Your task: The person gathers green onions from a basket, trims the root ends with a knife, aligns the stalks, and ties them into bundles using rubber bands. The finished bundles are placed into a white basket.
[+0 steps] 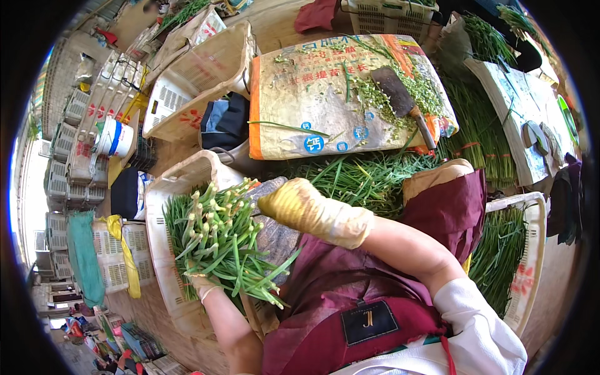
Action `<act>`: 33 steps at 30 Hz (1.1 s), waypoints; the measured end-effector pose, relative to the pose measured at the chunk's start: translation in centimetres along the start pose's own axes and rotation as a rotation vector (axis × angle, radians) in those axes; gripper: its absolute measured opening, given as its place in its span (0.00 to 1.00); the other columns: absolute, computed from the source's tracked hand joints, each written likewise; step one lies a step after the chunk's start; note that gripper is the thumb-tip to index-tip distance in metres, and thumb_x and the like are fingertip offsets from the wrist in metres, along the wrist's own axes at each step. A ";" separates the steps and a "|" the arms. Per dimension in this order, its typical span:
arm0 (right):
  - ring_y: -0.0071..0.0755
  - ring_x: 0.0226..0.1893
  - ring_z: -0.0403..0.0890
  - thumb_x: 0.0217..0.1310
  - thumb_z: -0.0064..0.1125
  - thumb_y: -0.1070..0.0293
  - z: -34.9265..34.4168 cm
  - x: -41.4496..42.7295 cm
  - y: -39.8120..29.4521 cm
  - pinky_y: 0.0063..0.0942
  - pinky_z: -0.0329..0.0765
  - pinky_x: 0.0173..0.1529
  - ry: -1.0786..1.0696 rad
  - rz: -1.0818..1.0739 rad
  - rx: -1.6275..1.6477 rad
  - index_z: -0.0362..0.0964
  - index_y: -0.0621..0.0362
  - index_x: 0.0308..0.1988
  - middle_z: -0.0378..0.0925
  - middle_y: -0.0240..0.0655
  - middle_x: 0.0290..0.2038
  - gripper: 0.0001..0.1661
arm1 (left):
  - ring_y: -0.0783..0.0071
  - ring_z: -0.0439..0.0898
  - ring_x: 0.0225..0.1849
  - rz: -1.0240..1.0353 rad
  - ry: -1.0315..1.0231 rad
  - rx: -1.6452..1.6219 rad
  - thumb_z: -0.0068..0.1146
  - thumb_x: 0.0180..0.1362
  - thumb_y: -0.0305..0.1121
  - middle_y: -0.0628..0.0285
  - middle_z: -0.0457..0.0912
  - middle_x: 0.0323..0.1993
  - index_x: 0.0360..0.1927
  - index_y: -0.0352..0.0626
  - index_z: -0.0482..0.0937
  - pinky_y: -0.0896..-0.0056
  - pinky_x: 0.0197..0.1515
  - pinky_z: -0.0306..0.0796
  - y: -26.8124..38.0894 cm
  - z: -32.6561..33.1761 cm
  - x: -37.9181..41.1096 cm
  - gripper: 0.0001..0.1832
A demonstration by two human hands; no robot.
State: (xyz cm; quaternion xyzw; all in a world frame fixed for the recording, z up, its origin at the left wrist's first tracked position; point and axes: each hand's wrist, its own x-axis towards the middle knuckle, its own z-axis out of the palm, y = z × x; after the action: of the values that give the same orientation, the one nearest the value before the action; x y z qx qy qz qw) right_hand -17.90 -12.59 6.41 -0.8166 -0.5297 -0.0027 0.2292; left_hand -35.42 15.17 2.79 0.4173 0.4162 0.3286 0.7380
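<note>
A loose bundle of chive-like green stalks (220,234) with pale cut ends rests in my left hand (202,282), whose fingers are mostly hidden beneath the leaves. The bundle lies over a white plastic crate (157,258) filled with more greens. To its right is my right hand (307,208), in a yellow-stained work glove, above my lap. Its fingers curl away from view, and a thin dark tip shows beside them; whether it grips anything is unclear. Long green leaves (356,180) lie beyond the glove.
A cleaver (398,96) lies among chopped green bits on a printed sack-covered block (300,103). An upright crate (197,79) stands left of it. Another crate of greens (529,258) is at my right. Banded bundles (487,159) lie farther right. Stacked crates (77,178) line the left.
</note>
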 end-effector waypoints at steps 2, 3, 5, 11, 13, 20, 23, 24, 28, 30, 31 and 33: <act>0.45 0.24 0.81 0.53 0.50 0.68 -0.2 -1.3 1.2 0.42 0.75 0.24 -0.035 0.075 0.069 0.71 0.53 0.32 0.77 0.40 0.23 0.05 | 0.60 0.75 0.51 0.011 0.015 0.010 0.44 0.60 0.39 0.53 0.78 0.48 0.48 0.41 0.76 0.57 0.54 0.71 0.2 -0.9 -0.6 0.18; 0.44 0.25 0.81 0.54 0.49 0.68 0.3 -2.3 3.2 0.41 0.75 0.24 -0.165 0.187 0.067 0.71 0.54 0.32 0.78 0.39 0.24 0.05 | 0.59 0.75 0.52 0.012 0.009 0.008 0.44 0.60 0.39 0.53 0.78 0.48 0.48 0.41 0.76 0.57 0.54 0.71 -0.1 -0.8 -0.6 0.18; 0.40 0.25 0.81 0.52 0.53 0.66 0.8 -6.1 7.9 0.39 0.76 0.26 -0.194 0.261 -0.147 0.75 0.50 0.30 0.78 0.37 0.24 0.05 | 0.59 0.74 0.52 0.029 0.014 0.004 0.44 0.60 0.39 0.53 0.78 0.48 0.48 0.41 0.76 0.56 0.54 0.71 -0.3 -1.5 -1.1 0.18; 0.46 0.37 0.80 0.46 0.63 0.48 -1.8 -10.8 9.4 0.39 0.76 0.39 -0.465 0.276 0.005 0.76 0.59 0.36 0.79 0.43 0.32 0.25 | 0.58 0.74 0.52 0.195 -0.048 0.058 0.43 0.60 0.39 0.52 0.77 0.48 0.48 0.41 0.76 0.55 0.55 0.71 -1.0 -3.1 -3.6 0.18; 0.44 0.57 0.70 0.52 0.64 0.47 -3.4 -8.8 4.7 0.35 0.66 0.60 -0.343 0.314 1.164 0.60 0.62 0.59 0.70 0.48 0.55 0.43 | 0.58 0.74 0.52 0.214 -0.068 0.060 0.43 0.60 0.39 0.52 0.77 0.49 0.48 0.41 0.76 0.55 0.55 0.71 -1.1 -2.6 -4.2 0.19; 0.28 0.51 0.73 0.48 0.71 0.61 1.2 -3.5 -3.9 0.26 0.71 0.55 -0.165 0.551 1.946 0.58 0.65 0.58 0.74 0.41 0.49 0.43 | 0.48 0.73 0.52 -0.102 0.163 -0.227 0.45 0.55 0.44 0.49 0.76 0.51 0.47 0.39 0.76 0.40 0.54 0.67 0.7 -0.9 -0.5 0.23; 0.29 0.33 0.81 0.52 0.65 0.72 0.6 -2.3 -4.3 0.26 0.79 0.40 -0.078 0.914 2.069 0.72 0.63 0.46 0.80 0.38 0.35 0.20 | 0.47 0.74 0.51 -0.121 0.046 -0.300 0.46 0.54 0.42 0.48 0.77 0.50 0.43 0.38 0.78 0.38 0.53 0.67 1.0 -4.0 0.7 0.21; 0.28 0.30 0.81 0.53 0.63 0.72 1.5 -2.7 -3.7 0.25 0.78 0.38 -0.032 0.866 2.129 0.73 0.62 0.44 0.80 0.36 0.32 0.16 | 0.47 0.74 0.51 -0.136 0.000 -0.323 0.46 0.53 0.41 0.48 0.77 0.49 0.42 0.38 0.79 0.37 0.53 0.67 0.7 -4.5 1.5 0.20; 0.25 0.22 0.77 0.58 0.59 0.70 3.1 -3.8 -2.1 0.24 0.75 0.29 -0.103 0.770 1.865 0.76 0.62 0.39 0.79 0.33 0.27 0.10 | 0.46 0.75 0.50 -0.039 -0.088 -0.223 0.47 0.53 0.40 0.48 0.78 0.48 0.40 0.38 0.79 0.36 0.53 0.67 -0.6 -7.5 4.5 0.18; 0.22 0.21 0.75 0.59 0.57 0.69 3.5 -3.9 -1.6 0.22 0.72 0.25 -0.152 0.653 1.722 0.76 0.64 0.40 0.78 0.32 0.26 0.11 | 0.46 0.75 0.49 -0.114 -0.015 -0.302 0.47 0.53 0.40 0.48 0.78 0.47 0.40 0.38 0.79 0.36 0.52 0.67 0.3 -6.1 3.4 0.18; 0.21 0.20 0.74 0.59 0.57 0.69 3.3 -4.1 -1.2 0.21 0.72 0.25 -0.175 0.634 1.725 0.76 0.64 0.40 0.78 0.32 0.26 0.11 | 0.46 0.76 0.49 -0.120 0.038 -0.295 0.47 0.54 0.40 0.48 0.79 0.46 0.40 0.38 0.79 0.36 0.52 0.67 0.4 -5.8 3.2 0.18; 0.20 0.20 0.73 0.60 0.56 0.69 1.8 -4.9 0.2 0.20 0.71 0.24 -0.215 0.606 1.725 0.76 0.64 0.39 0.77 0.31 0.26 0.11 | 0.46 0.76 0.48 -0.136 0.115 -0.214 0.43 0.56 0.42 0.50 0.79 0.46 0.42 0.40 0.79 0.33 0.47 0.69 0.4 -3.1 1.5 0.19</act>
State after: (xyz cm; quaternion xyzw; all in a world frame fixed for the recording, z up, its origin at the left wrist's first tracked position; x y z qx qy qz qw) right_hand -20.31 -16.24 3.44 -0.4624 -0.1300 0.5294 0.6993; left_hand -37.53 17.64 1.65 0.2875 0.4477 0.3437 0.7738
